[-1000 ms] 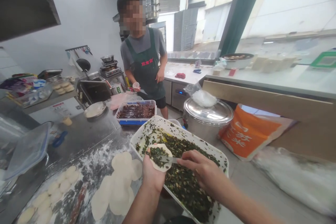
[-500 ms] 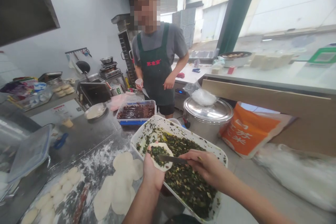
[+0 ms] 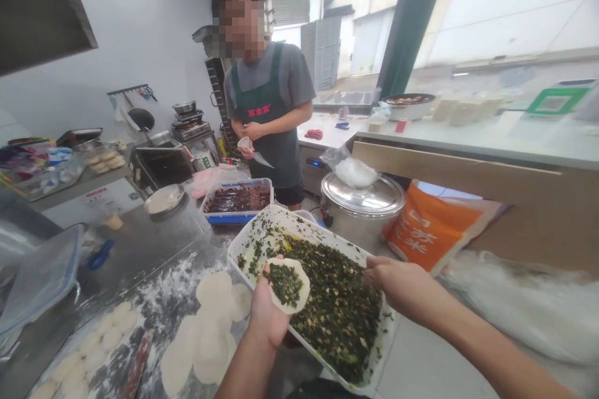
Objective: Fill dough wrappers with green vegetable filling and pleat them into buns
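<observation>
My left hand (image 3: 269,315) is cupped under a round dough wrapper (image 3: 302,302), which lies tilted on the fingers above the white tub (image 3: 243,255). A mound of chopped dark green filling (image 3: 284,283) sits in the wrapper's middle. My right hand (image 3: 397,287) is closed at the tub's right side, over the rim. It gripped a flat metal spatula half a second ago; the blade is now hidden or lost against the filling. More green filling (image 3: 337,318) covers the tub's floor.
Flattened dough rounds (image 3: 206,330), small dough balls (image 3: 100,336) and a rolling pin (image 3: 139,365) lie on the floured steel table (image 3: 159,280). Behind the tub are a box of dark paste (image 3: 238,199), a lidded pot (image 3: 362,196) and a co-worker (image 3: 266,100) holding a cup.
My right hand has moved right, away from the wrapper, taking the spatula off the filling. The wrapper stays in my left hand. The co-worker's free arm has come across the front of the apron.
</observation>
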Demonstrator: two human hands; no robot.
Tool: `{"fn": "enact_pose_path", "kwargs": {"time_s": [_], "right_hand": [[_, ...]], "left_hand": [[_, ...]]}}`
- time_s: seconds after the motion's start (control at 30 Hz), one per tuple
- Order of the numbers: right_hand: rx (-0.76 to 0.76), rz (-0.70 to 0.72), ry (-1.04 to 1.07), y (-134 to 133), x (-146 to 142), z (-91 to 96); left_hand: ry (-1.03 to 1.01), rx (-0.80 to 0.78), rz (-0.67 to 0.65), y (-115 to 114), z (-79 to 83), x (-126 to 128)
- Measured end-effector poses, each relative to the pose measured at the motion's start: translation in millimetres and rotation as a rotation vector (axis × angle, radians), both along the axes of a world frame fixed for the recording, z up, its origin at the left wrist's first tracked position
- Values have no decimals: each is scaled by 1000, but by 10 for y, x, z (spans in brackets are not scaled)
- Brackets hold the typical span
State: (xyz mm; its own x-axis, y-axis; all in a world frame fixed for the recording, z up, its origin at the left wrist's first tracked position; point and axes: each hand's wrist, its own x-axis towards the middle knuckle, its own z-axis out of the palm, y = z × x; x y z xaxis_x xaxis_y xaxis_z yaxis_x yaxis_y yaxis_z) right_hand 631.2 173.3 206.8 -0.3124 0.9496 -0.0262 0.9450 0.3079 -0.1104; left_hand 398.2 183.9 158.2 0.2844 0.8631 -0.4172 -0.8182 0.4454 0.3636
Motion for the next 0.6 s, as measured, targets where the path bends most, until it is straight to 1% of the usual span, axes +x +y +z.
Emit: {"fn": "enact_pose_path", "kwargs": {"time_s": [0.07,0.13,0.17,0.23,0.27,0.33,0.4,0.5,0.57,0.6], "right_hand": [[-10,35,-136,-2,19,-95],[27,98,-118,7,-39,-128],[53,122,-55,16,-91,-114],[56,137,174,45,-222,-46],[21,134,318,64,-292,-8],[-100,132,589,110,-421,38],[-235,125,789,161,-516,15],[-380,88,966,226,-584,-105],[-410,88,1015,247,-597,-173],[-399,94,1021,251,-601,-191]], "left_hand": [[-1,12,-48,-32,32,29],[-8,20,-96,-67,75,70],[-10,20,-123,-85,96,92],[-12,27,-181,-115,134,138],[-12,33,-208,-128,149,160],[-3,57,-242,-149,166,198],[24,74,-250,-165,166,226],[82,95,-219,-183,138,243],[135,110,-183,-194,114,240],[166,118,-164,-200,104,236]]}}
